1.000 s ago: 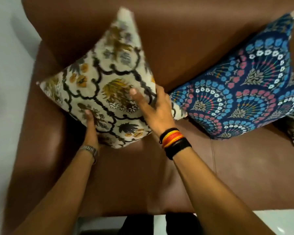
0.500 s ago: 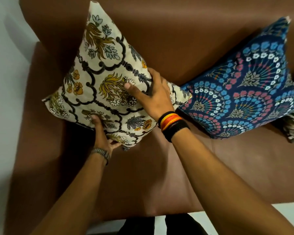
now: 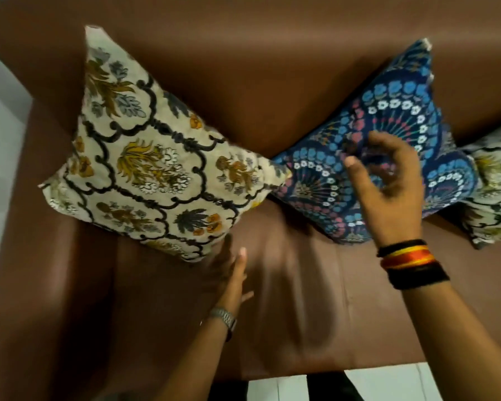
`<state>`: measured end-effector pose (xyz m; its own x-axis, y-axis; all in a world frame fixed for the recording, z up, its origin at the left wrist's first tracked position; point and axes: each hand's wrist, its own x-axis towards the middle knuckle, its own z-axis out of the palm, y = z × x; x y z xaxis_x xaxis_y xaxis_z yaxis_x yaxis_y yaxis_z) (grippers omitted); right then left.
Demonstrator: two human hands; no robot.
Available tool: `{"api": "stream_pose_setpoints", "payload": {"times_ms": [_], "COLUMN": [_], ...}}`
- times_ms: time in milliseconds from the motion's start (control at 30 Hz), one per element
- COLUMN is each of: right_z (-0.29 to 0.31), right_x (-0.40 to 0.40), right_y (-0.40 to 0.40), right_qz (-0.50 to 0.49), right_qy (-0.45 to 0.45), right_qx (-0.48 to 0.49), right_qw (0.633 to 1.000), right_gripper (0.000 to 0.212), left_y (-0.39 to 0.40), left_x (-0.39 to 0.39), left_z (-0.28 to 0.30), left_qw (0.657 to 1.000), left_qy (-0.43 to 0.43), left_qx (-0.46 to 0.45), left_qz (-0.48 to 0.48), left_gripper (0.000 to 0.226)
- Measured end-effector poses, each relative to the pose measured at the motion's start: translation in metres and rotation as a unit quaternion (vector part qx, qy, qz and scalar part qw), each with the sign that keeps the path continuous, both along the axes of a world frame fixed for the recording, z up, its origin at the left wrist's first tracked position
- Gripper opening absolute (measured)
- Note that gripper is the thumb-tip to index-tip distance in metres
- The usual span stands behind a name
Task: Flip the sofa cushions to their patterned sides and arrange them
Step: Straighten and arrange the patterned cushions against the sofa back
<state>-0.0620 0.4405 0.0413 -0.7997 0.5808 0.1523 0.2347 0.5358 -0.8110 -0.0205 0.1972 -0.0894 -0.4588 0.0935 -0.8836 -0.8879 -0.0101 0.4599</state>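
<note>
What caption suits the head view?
Cream floral cushion propped on brown sofa; right hand open over blue cushion.

Bare sofa seat (image 3: 301, 314) before cushions (image 3: 156, 169)

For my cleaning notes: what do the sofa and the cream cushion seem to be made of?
Sofa: probably leather or faux leather, smooth brown with a soft sheen and stitched seams. Cream floral cushion: woven printed fabric, likely cotton, matte and slightly wrinkled.

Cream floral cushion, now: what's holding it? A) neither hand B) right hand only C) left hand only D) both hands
A: the cream floral cushion leans on the sofa back by itself; the left hand is open just below it, and the right hand hovers over the blue cushion.
</note>
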Motion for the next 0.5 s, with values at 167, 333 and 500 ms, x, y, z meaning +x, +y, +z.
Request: {"api": "stream_pose_setpoints", "payload": {"times_ms": [167,333,500], "right_z": [0.004,-0.005,-0.004], "right_x": [0.006,-0.008,-0.011], "right_y": [0.117,0.175,0.191], "right_qz": [-0.059,0.012,0.076], "right_qy": [-0.096,-0.218,-0.234], "right_qx": [-0.005,-0.056,-0.075], "right_qw": [0.994,0.974,0.966], "right_gripper": [0.084,0.120,0.099], "left_y": [0.102,0.188,0.212], "left_x": [-0.026,-0.054,-0.058], "left_z": [0.005,0.011,0.005], "left_qw": [0.998,0.997,0.991], "left_qy": [0.044,0.075,0.106], "left_qx": [0.031,0.031,0.003], "left_qz": [-0.022,0.004,0.076], "left_gripper": [0.122,0.136,0.130]}}
